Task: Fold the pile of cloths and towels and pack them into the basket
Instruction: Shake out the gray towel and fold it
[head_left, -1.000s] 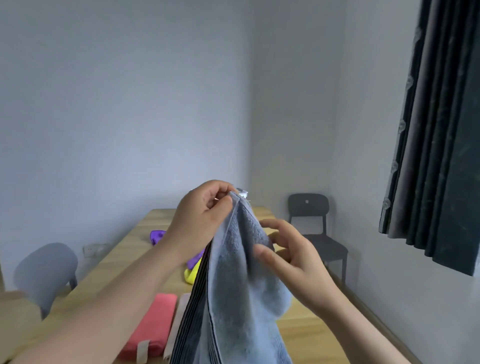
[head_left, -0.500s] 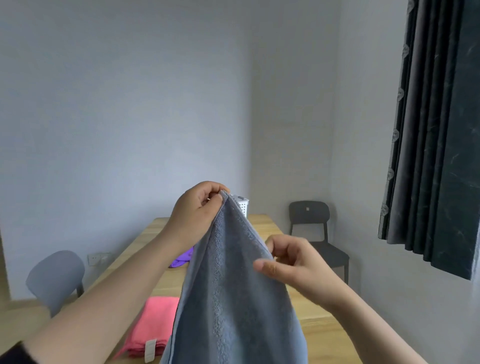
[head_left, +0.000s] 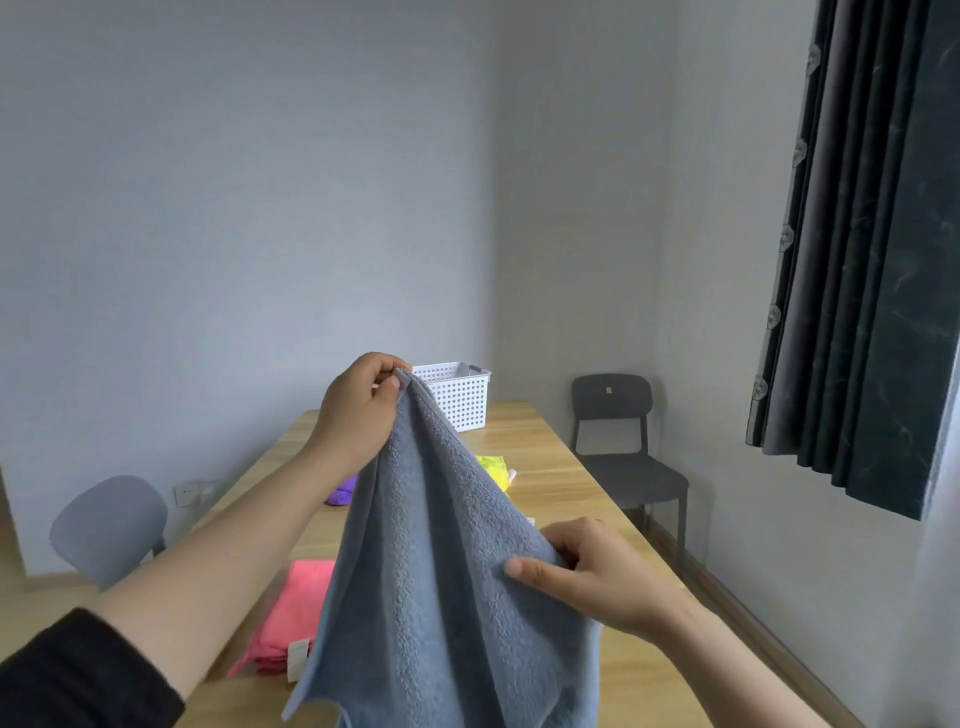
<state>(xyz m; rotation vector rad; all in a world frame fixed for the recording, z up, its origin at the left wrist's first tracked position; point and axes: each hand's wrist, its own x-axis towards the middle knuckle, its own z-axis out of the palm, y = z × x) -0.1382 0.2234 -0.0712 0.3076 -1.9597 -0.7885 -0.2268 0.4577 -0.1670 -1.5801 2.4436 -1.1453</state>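
A blue-grey towel hangs in the air in front of me over the wooden table. My left hand pinches its top corner, held high. My right hand grips the towel's right edge lower down, fingers curled into the fabric. A white perforated basket stands at the table's far end, just behind my left hand. A folded pink cloth lies on the table at the lower left. A yellow cloth and a purple cloth peek out behind the towel.
A dark chair stands right of the table by the wall. A grey chair stands at the left. Dark curtains hang at the upper right.
My right hand slid down and to the right along the towel's edge, spreading the towel wider. The view tilted, bringing the white basket into sight.
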